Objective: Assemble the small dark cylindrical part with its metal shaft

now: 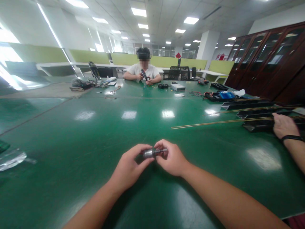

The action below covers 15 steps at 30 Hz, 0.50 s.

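Observation:
Above the near part of the green table, a grey metal cylinder with a thinner shaft (149, 153) is held lengthwise between both hands. My left hand (130, 165) is closed on its thick end, thumb below and fingers above. The fingers of my right hand (172, 157) curl around the thinner shaft at the other end, partly hiding it. Its exact kind is too blurred to make out.
Thin brass-coloured rods (197, 125) and black metal channels (257, 125) lie at the right, beside another person's hand (284, 124). Clear plastic (13, 160) lies at the left. Across the green table (107, 130) a person (143, 70) holds a dark tool, near boxes and cables.

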{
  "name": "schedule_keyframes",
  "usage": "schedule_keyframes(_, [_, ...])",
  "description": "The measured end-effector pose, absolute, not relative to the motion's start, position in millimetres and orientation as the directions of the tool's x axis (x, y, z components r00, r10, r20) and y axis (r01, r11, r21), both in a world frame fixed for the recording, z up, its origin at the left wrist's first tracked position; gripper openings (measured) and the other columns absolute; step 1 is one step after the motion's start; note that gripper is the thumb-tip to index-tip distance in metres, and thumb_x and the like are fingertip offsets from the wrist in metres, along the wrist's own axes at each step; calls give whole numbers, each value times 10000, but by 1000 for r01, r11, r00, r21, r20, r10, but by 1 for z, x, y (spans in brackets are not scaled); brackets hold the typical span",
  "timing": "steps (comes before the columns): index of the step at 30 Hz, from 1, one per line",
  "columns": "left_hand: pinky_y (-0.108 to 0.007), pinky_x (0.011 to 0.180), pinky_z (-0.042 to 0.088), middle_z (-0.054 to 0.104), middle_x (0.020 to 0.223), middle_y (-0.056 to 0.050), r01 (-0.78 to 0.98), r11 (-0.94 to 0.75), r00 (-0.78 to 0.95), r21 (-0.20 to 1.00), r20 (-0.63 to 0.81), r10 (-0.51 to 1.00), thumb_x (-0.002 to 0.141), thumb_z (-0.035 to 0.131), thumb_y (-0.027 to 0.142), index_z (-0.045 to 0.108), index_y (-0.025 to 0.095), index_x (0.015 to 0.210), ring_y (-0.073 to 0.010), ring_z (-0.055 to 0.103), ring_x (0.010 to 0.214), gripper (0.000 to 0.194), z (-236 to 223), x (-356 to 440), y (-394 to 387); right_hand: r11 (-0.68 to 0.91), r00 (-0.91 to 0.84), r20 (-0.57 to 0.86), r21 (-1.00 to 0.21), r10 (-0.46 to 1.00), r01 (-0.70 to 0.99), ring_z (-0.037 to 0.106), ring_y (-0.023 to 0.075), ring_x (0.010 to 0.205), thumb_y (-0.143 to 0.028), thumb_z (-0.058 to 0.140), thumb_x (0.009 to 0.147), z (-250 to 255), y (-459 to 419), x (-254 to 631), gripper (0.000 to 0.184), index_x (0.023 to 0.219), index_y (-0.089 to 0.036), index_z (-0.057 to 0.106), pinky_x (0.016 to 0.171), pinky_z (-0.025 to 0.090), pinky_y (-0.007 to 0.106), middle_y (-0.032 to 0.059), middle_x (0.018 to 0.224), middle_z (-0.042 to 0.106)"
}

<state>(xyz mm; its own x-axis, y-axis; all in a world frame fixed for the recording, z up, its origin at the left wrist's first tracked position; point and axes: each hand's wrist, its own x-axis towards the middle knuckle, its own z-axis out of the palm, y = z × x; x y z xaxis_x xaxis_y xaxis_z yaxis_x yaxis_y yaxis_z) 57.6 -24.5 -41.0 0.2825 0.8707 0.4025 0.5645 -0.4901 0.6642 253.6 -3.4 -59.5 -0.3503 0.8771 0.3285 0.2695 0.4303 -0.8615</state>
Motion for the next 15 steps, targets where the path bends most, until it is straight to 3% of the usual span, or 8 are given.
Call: schedule_keyframes(15, [-309,888,529,685,1057,-39,558,-539,325,631,431,842,888,637,323,661,242,1091,-185,643,966,220,-41,57,-24,465,-319,382,-850,867,247,640,158,757,-159,620,750,-58,-3,253,171,916,-193,603,698,518,253,21,866,680])
